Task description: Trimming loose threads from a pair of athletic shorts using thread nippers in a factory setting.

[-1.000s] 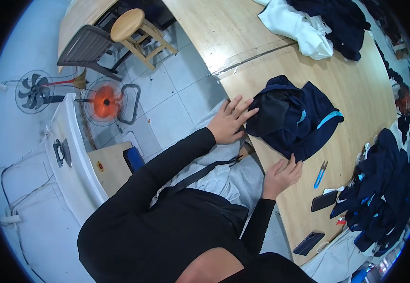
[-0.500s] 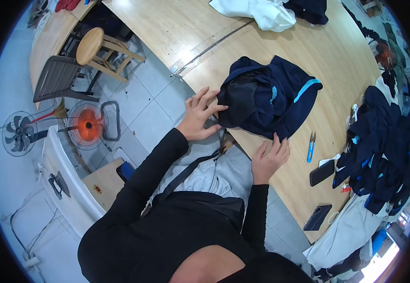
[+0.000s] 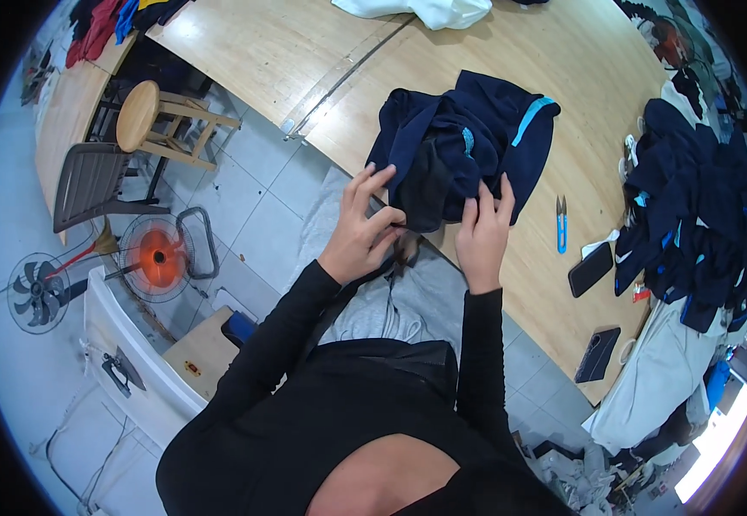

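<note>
A navy blue garment (image 3: 515, 142) with light blue trim lies bunched on the wooden table, a black inner layer (image 3: 429, 185) showing at its near side. My left hand (image 3: 358, 230) is at the near left edge of the cloth, thumb and forefinger closed on the black layer's edge and the other fingers raised. On the near right side, my right hand (image 3: 483, 236) has its thumb and forefinger together on a navy fold, with another finger stretched over the fabric. The fingertips' exact hold is partly hidden in the folds.
Blue thread snips (image 3: 562, 228), a dark phone (image 3: 591, 270) and a dark case (image 3: 598, 354) lie on the table (image 3: 373, 103) at right. A navy garment pile (image 3: 687, 215) sits beyond them. At left stand a stool (image 3: 138, 116), chair, fans (image 3: 158, 249) and an iron (image 3: 122, 371).
Both hands have moved further in on the garment. The right hand has slid from its near edge onto a fold, and the near cloth is gathered more tightly. The whole view has shifted.
</note>
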### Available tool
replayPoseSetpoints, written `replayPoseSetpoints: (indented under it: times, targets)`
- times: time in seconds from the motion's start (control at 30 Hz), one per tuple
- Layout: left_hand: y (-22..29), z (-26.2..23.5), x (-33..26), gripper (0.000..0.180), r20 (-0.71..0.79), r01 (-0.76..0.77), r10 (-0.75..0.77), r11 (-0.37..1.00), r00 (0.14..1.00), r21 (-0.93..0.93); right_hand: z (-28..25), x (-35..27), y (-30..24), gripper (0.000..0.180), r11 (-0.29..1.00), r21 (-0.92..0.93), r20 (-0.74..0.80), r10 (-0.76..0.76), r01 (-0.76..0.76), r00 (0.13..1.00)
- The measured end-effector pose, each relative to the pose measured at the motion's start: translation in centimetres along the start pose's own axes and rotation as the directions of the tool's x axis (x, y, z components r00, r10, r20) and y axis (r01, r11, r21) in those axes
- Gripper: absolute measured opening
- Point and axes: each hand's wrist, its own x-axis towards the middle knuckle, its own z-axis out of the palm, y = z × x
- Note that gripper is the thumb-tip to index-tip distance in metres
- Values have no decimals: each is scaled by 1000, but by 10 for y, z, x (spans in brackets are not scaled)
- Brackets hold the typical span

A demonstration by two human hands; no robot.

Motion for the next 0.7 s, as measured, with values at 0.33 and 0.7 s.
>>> replayPoseSetpoints:
  times: [0.33, 0.7]
  targets:
    - [56, -11, 53, 14, 39, 163, -241, 519, 970, -839, -14, -45, 3, 13, 882, 463, -284, 241, -87, 928]
    - [46, -6, 60, 51, 809, 5, -59, 998, 584, 69, -78, -51, -39, 22, 911, 389, -698, 196, 135, 688]
